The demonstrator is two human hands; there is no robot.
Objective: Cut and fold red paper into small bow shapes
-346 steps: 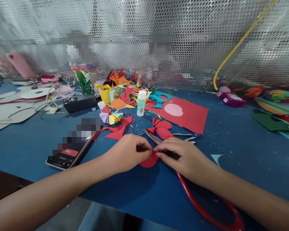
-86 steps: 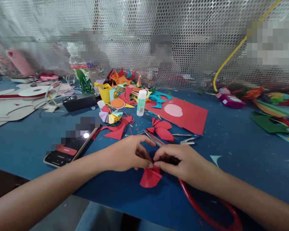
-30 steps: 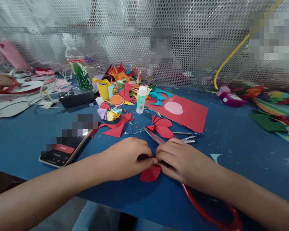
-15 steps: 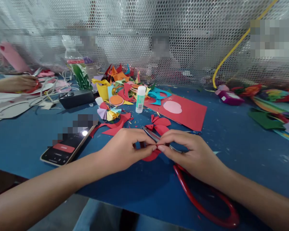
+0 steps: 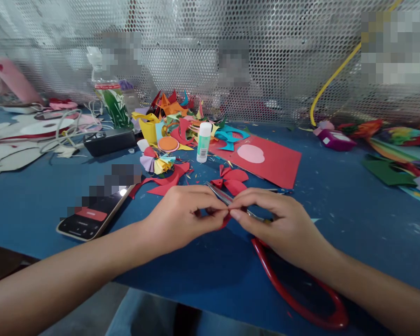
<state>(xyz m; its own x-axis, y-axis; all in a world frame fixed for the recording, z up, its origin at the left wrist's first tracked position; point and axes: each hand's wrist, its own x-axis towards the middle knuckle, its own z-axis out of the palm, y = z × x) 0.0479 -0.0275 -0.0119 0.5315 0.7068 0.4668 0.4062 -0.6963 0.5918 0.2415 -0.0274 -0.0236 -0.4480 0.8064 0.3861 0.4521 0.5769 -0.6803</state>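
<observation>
Blue worktop (image 5: 353, 205) filling the lower two thirds of the frame, flecked with paper trimmings. Perforated metal screen (image 5: 273, 60) closing off the room across the top, with a yellow cable (image 5: 331, 77) curving down it at upper right. Left hand (image 5: 182, 217) and right hand (image 5: 283, 224) meeting at centre frame, fingertips pinching together on a small folded red paper piece (image 5: 226, 219), mostly hidden between them and lifted just clear of the worktop. Scissors (image 5: 220, 195) lying just behind the fingers, tips pointing toward upper left. Red loop (image 5: 301, 305) trailing from under the right hand toward the lower right. Phone (image 5: 89, 219) resting at left centre, well apart from the hands. Glue stick (image 5: 203, 142) standing upright above centre, beside a heap of coloured paper scraps (image 5: 171, 123). Red card sheet (image 5: 266, 161) with a pink cutout lying right of the glue stick. Plastic bottle (image 5: 110, 93) standing at upper left near the screen.
</observation>
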